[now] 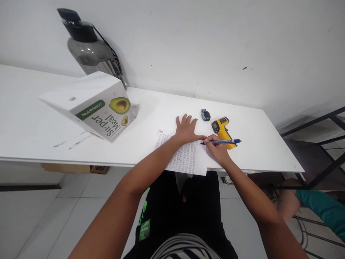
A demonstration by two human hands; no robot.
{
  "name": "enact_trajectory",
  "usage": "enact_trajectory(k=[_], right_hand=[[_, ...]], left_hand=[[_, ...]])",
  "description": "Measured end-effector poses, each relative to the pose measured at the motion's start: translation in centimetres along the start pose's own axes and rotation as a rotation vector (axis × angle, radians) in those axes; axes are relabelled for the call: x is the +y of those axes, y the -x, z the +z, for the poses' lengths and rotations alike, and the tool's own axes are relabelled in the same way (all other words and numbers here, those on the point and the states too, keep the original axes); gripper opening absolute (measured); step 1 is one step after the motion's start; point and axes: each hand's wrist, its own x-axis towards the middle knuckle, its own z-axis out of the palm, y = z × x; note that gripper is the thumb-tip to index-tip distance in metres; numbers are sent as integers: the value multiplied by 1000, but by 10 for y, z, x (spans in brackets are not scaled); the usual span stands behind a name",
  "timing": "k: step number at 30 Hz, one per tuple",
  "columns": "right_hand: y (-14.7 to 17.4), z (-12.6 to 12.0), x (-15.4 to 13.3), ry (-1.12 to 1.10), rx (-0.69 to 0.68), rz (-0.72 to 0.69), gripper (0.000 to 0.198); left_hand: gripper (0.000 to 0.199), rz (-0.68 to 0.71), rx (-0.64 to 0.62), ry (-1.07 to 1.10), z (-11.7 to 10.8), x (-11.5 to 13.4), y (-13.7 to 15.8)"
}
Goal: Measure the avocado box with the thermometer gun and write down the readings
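A sheet of paper (185, 158) covered in rows of writing lies on the white table, its lower edge reaching past the table's front edge. My left hand (187, 130) rests flat across the upper part of the sheet, fingers spread, its thumb close to the pen tip. Between the fingers of my right hand (218, 150) is a blue pen (226, 141), held low over the right side of the paper. Whether its tip touches the paper I cannot tell. Just beyond my right hand lies a yellow infrared thermometer (224, 131), partly hidden by the hand and pen.
A small blue watch-like device (205, 114) sits left of the thermometer. On the left stand a white box with avocado pictures (107, 115) and a grey bottle (88, 50) against the wall. Another person's teal-clothed limb (320, 208) shows at the lower right, near a black metal frame (323, 133).
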Motion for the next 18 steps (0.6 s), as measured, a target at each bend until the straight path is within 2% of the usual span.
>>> enact_trajectory(k=[18], right_hand=[[1, -1, -3, 7, 12, -9, 20]], left_hand=[[96, 9, 1, -1, -4, 1, 3]])
